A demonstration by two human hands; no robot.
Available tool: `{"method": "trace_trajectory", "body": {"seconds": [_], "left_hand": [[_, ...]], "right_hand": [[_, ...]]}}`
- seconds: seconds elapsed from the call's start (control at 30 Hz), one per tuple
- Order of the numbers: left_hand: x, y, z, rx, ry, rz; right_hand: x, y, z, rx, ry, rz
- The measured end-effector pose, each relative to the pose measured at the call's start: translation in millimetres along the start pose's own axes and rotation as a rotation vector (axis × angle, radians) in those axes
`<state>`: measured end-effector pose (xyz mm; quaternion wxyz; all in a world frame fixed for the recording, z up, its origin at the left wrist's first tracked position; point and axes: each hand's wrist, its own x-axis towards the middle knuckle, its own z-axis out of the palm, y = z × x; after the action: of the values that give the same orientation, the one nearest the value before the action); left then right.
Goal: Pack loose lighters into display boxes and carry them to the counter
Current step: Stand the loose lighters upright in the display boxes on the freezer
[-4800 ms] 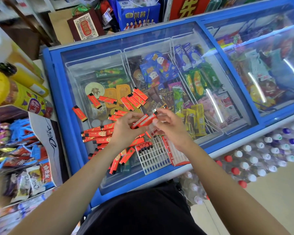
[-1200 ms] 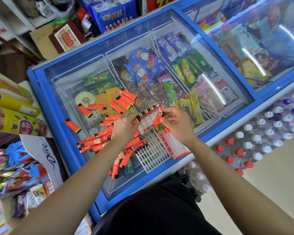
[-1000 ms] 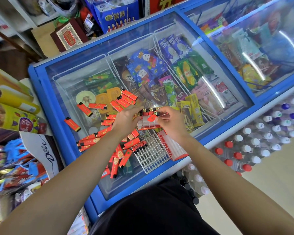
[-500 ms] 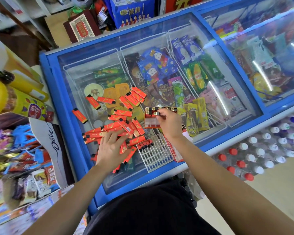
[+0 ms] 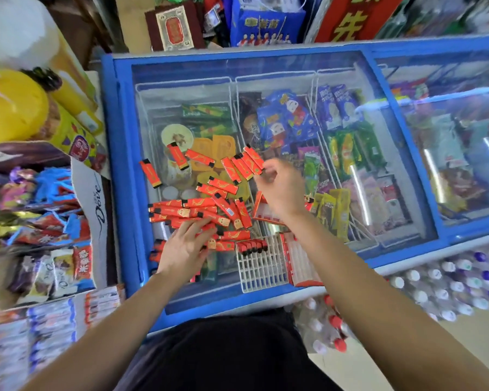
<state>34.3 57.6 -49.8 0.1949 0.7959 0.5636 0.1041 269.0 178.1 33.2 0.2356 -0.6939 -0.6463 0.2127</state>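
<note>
Several loose red lighters (image 5: 198, 211) lie scattered on the glass lid of a blue chest freezer (image 5: 111, 142). My left hand (image 5: 182, 248) presses flat on the near pile with fingers spread. My right hand (image 5: 280, 187) hovers with loosely curled fingers at the end of a far row of lighters (image 5: 244, 165); I see nothing held in it. A red display box (image 5: 261, 214) lies on the glass under that hand. A white grid tray (image 5: 261, 268) near the front edge holds several lighters (image 5: 251, 246) in its top row. Beside it lies another red and white box (image 5: 301, 263).
A Dove candy display carton (image 5: 95, 198) and yellow bottles (image 5: 9, 108) crowd the left side. Bottled water packs (image 5: 449, 280) stand on the floor at the right. Boxes and a blue gift bag (image 5: 266, 21) sit behind the freezer.
My right hand has let go of the red display box, which now lies on the glass, and has moved up to the far row of lighters. My left hand stays on the near pile.
</note>
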Motion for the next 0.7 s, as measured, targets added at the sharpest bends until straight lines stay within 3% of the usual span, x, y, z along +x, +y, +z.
{"method": "trace_trajectory", "body": {"seconds": [0.27,0.47,0.7], "left_hand": [[6,-12,0,-0.089,0.034,-0.057],[4,-29,-11,0.039,0.09,-0.286],[19,-50,-27,-0.039,0.112,-0.333]], "right_hand": [[94,6,57,-0.336,-0.457,0.22],[105,5,92,-0.344,-0.522,0.181],[102,0,89,-0.254,-0.516,0.177]]}}
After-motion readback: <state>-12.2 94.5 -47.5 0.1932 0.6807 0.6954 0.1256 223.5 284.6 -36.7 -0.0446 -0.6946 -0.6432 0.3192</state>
